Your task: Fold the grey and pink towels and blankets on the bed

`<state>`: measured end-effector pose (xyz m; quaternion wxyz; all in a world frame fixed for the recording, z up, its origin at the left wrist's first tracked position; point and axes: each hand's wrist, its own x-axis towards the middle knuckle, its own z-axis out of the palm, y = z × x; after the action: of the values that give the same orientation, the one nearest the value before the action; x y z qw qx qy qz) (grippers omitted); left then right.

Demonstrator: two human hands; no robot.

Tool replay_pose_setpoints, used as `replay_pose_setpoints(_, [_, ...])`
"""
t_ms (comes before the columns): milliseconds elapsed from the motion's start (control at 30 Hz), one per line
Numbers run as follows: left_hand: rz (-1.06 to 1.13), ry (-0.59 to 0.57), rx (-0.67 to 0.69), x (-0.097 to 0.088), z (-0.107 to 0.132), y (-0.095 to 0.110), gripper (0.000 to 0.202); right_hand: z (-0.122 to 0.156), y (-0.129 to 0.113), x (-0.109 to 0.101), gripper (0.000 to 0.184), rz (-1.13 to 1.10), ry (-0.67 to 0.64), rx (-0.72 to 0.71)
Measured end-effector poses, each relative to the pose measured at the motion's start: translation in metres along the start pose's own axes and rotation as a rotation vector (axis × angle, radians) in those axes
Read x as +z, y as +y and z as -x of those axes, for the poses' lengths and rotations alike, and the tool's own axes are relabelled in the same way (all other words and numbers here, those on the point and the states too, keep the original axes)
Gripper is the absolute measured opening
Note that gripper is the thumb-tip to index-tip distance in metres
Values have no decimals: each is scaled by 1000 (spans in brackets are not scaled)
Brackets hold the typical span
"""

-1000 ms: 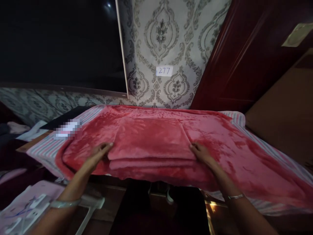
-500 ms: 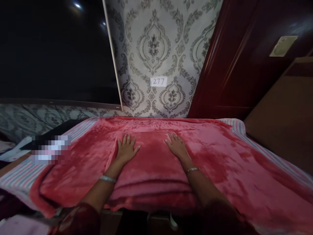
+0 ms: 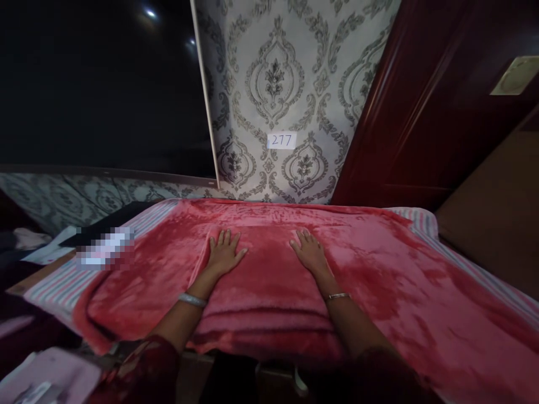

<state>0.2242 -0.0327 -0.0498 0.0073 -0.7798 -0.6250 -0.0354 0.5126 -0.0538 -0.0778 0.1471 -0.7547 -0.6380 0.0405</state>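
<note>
A folded red plush blanket (image 3: 269,275) lies in front of me, its layered folds showing at the near edge. My left hand (image 3: 225,255) rests flat on its left side, fingers spread. On its right side lies my right hand (image 3: 310,253), likewise flat with the fingers apart. Neither hand grasps anything. Beneath and around the folded piece spreads more red plush fabric (image 3: 391,280); whether it is the same blanket I cannot tell.
A striped cloth (image 3: 54,289) shows under the red fabric at both sides. Behind stand a patterned wall with a paper label (image 3: 282,140), a large dark screen (image 3: 101,84) and a dark red wooden panel (image 3: 416,123). A pale pink object (image 3: 50,376) sits at lower left.
The view has shifted slightly, so the scene sits a little further right. Both hands stay flat on the folded blanket, with no clear movement on it.
</note>
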Motion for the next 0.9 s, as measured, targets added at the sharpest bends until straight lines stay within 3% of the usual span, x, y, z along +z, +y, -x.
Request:
replay_pose_setpoints(133, [53,-40,17,-27,13,9,71,6,-14,-24,65,8,-92,37])
replay_pose_setpoints(233, [74,65,196,-32,46,28,67,25,-29,-36,63,33,-60,-68])
replay_pose_setpoints(333, [85,140,422,-10,92,50,67,53,-37,-28,60,45,-46,-259])
replay_pose_setpoints(467, [72,197,475,34,134,65,63,78,-33,-3,61,74,-65,-296])
replay_pose_setpoints(567, [77,245,482,49,138,64,62,81,-29,6,62,87,-50,-291])
replay_pose_setpoints(667, [78,279,491,50,134,62,62,79,-29,3,61,98,-66,-282])
replay_pose_setpoints(900, [90,329,509,47,136,61,64,69,-52,-28,60,84,-177,-280])
